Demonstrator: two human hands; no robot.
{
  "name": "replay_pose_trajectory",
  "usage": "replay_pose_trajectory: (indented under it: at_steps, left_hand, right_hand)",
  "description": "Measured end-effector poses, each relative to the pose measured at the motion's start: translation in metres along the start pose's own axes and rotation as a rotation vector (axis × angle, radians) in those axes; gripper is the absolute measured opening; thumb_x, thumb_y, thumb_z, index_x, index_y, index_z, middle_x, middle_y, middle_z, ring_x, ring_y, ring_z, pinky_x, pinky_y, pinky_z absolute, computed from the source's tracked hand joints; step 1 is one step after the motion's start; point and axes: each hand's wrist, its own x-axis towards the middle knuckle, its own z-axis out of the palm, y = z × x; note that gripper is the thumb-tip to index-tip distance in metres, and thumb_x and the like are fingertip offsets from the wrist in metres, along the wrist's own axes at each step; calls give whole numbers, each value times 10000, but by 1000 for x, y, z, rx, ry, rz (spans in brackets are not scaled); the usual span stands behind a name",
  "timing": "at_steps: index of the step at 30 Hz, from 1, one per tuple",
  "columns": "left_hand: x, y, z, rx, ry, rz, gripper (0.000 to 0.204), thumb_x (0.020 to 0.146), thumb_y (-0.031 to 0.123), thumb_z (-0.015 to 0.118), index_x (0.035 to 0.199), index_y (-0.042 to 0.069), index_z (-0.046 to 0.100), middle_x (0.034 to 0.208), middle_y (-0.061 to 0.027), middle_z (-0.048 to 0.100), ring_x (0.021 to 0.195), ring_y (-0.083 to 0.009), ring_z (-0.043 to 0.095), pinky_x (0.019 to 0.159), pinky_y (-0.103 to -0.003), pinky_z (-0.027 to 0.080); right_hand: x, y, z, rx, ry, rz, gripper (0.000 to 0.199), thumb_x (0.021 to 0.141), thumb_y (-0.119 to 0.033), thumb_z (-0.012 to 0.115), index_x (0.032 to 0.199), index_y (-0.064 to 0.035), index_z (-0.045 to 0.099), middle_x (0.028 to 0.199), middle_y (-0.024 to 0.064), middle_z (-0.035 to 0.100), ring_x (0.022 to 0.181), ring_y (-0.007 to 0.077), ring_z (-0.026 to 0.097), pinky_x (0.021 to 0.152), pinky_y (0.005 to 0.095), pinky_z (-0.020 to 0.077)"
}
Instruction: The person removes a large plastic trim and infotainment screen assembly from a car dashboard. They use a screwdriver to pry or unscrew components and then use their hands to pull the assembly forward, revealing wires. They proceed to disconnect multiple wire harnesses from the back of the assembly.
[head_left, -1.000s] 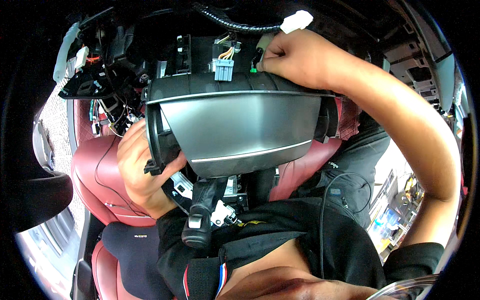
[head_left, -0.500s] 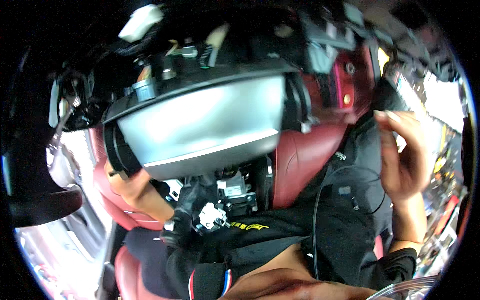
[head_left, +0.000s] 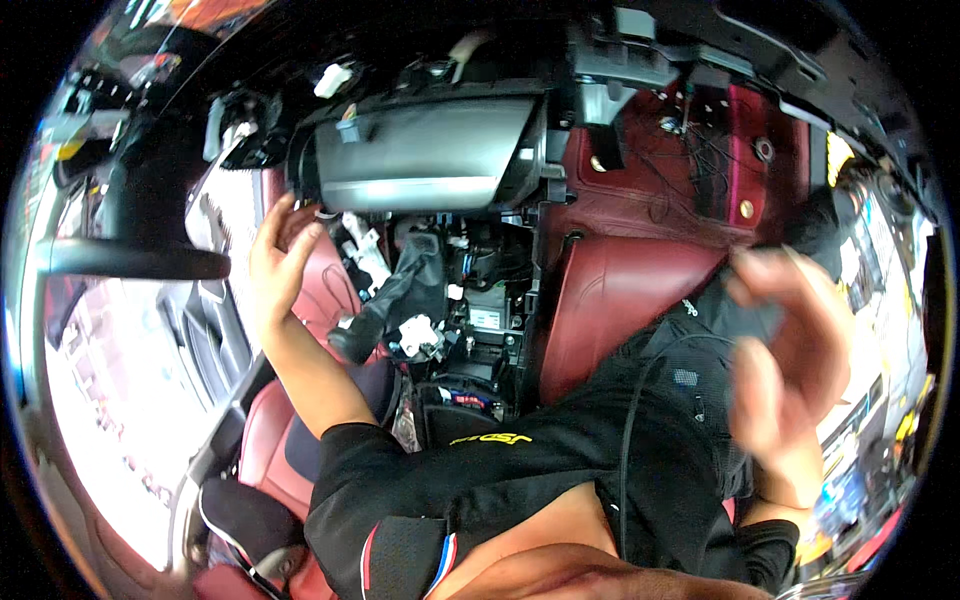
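A wide, glossy grey display panel [head_left: 420,155] with a black housing sits at the dashboard, its lower edge tilted toward me. My left hand [head_left: 278,262] is raised just beside the panel's left end. Its fingers are apart and curved, with nothing visible in them. Whether a fingertip touches the housing I cannot tell. On the right, my right hand [head_left: 795,345] hangs in the air over my leg, smeared by motion. Thumb and fingers stand well apart there, and nothing shows between them.
The opened centre console [head_left: 490,320] exposes connectors and a gear lever with a black boot [head_left: 405,285]. A steering wheel [head_left: 130,262] is at the left. Red seats [head_left: 620,300] flank the console; loose wires [head_left: 675,150] lie in the red footwell.
The panel now appears farther off and smaller, back against the dashboard. My left hand has come off its left end. My right hand has opened wider, and the view has shifted.
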Motion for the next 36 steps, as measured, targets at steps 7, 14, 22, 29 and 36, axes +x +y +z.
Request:
replay_pose_trajectory:
  at_steps: [7, 14, 22, 29, 36]
  left_hand:
    - [0, 106, 16, 464, 45, 524, 311, 961, 11, 614, 1266, -22, 669, 1315, -159, 680, 1257, -261, 629, 1078, -360, 457]
    - [77, 103, 45, 796, -48, 503, 279, 1009, 188, 566, 1166, -20, 667, 1192, -235, 679, 1115, -410, 643, 972, -422, 507]
    - [112, 117, 55, 1042, -200, 404, 405, 983, 383, 605, 1033, 3, 737, 1023, -261, 681, 985, -463, 642, 870, -513, 519]
    - [75, 134, 57, 903, -52, 388, 257, 911, 210, 692, 1070, 16, 749, 1110, -208, 676, 1042, -408, 650, 906, -453, 523]
    - [84, 101, 68, 1089, 136, 483, 209, 893, 137, 625, 1036, 20, 722, 1118, -206, 682, 1033, -426, 644, 900, -501, 524]
  right_hand:
    - [32, 68, 109, 344, -270, 440, 841, 861, -340, 826, 1446, 70, 382, 1366, 279, 548, 1246, 352, 602, 1012, 442, 530]
    - [33, 74, 120, 188, -208, 345, 709, 880, -326, 778, 1409, 37, 477, 1194, 296, 664, 1086, 353, 709, 881, 439, 591]
    - [61, 86, 143, -165, -202, 246, 355, 943, -324, 693, 911, 13, 584, 822, 259, 696, 814, 467, 701, 717, 525, 578]
    - [51, 87, 140, -154, -107, 156, 245, 964, -237, 655, 911, -1, 614, 821, 232, 697, 782, 443, 702, 682, 526, 575]
    - [58, 81, 125, -354, -331, -3, 233, 976, -228, 595, 933, -6, 653, 813, 231, 723, 775, 394, 740, 664, 501, 602]
